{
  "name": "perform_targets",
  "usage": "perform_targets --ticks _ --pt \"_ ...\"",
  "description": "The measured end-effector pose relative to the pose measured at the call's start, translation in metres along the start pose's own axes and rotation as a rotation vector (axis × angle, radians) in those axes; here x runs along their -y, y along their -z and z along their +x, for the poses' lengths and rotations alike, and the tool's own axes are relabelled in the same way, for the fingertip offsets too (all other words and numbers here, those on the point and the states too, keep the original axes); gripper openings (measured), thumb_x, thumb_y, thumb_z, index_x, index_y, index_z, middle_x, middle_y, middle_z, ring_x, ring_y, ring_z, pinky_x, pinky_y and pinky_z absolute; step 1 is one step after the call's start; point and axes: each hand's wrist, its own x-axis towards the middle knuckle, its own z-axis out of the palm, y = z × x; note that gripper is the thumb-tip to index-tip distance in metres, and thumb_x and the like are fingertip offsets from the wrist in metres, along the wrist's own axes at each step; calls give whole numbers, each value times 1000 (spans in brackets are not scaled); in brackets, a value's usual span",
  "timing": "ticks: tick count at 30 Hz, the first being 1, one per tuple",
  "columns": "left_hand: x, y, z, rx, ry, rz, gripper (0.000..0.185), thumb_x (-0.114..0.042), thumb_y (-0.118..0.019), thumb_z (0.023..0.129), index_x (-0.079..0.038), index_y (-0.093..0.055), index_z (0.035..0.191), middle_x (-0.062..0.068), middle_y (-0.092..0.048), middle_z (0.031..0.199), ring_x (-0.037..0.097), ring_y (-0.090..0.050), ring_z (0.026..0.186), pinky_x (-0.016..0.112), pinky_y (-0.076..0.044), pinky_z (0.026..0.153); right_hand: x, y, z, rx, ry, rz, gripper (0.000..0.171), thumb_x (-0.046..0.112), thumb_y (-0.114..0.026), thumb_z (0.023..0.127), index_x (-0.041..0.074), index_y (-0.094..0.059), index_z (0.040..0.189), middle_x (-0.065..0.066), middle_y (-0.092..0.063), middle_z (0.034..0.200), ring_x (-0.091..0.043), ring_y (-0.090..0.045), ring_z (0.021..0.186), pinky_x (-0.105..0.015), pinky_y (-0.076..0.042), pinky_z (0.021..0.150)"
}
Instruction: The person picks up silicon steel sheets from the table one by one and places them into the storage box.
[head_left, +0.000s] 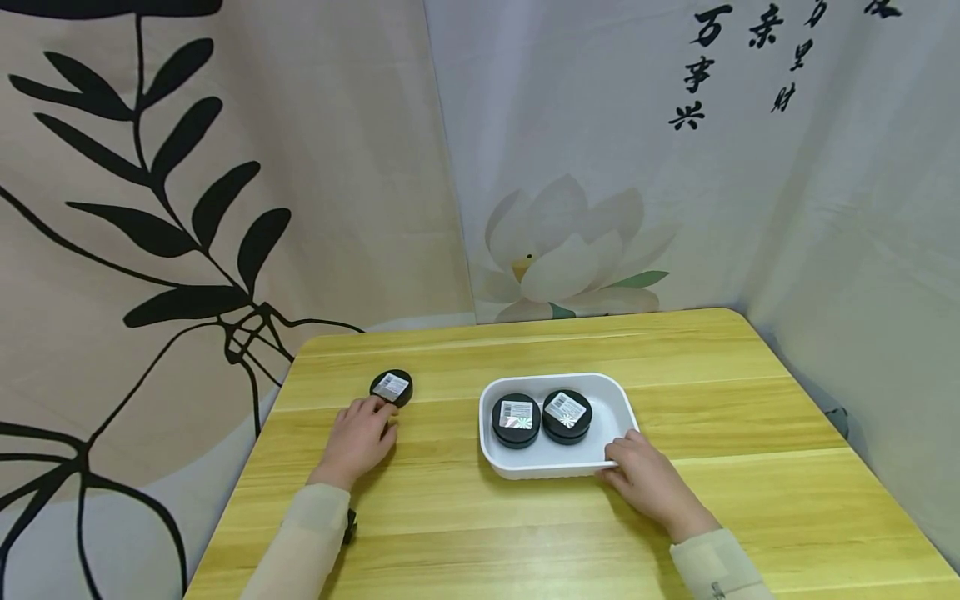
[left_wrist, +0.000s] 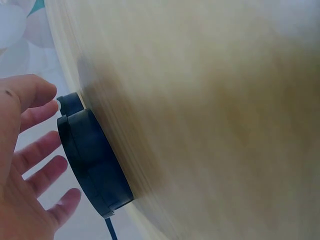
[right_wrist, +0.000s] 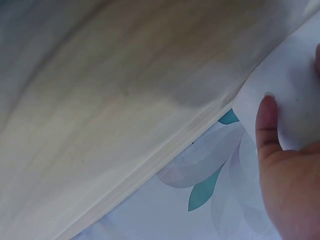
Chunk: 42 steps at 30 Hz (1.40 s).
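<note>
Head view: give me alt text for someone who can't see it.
A person's left hand reaches a round black tin on a yellow wooden table, fingertips at its near edge, while the right hand holds the near right corner of a white tray containing two more black tins. Printed fabric hangs behind.

A light wooden table (head_left: 525,533) with rounded corners stands in a corner hung with cloth. The left hanging (head_left: 210,167) is beige with black leafy branches. The back hanging (head_left: 637,150) is pale grey, printed with a white lotus (head_left: 562,254) and black brush characters (head_left: 705,67). The light is soft and even, with faint shadows.
</note>
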Motion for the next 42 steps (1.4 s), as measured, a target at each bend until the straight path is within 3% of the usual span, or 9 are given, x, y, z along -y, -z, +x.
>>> perform_targets --ticks 16,29,42 --pt "5 3 1 60 52 22 31 -29 -66 96 -17 -67 125 19 -49 142 47 -45 129 65 -41 92 -2 0 0 13 -7 -3 36 25 -85 79 25 -50 71 16 -50 72 -8 -38 77 -24 -38 66" --pt "8 3 2 127 86 31 35 -30 -64 96 -20 -62 129 24 -47 143 50 -42 131 69 -37 93 -1 -1 -1 -12 1 2 36 25 -86 78 25 -50 71 16 -50 73 -7 -38 77 -24 -38 65" --pt "8 5 6 212 134 -28 35 -29 -60 98 -21 -59 132 30 -40 146 56 -39 132 74 -36 97 0 0 0 -15 -7 3 37 24 -86 78 25 -50 71 15 -50 72 -8 -39 77 -25 -39 65"
